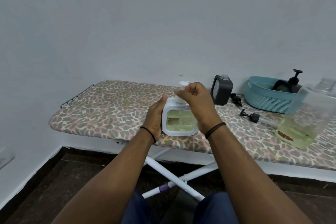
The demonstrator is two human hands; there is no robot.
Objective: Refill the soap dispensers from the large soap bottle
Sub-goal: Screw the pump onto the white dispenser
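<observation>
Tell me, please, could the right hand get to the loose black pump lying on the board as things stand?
Probably yes, once it lets go: the right hand is busy on the white dispenser pump, and the board between it and the black pump looks bare.

Right of the white dispenser: large soap bottle motion-blurred, label unreadable, shoulder clipped by frame edge; black dispenser in the blue basket half hidden behind rim; white dispenser's pump neck covered by right hand, right side too.
</observation>
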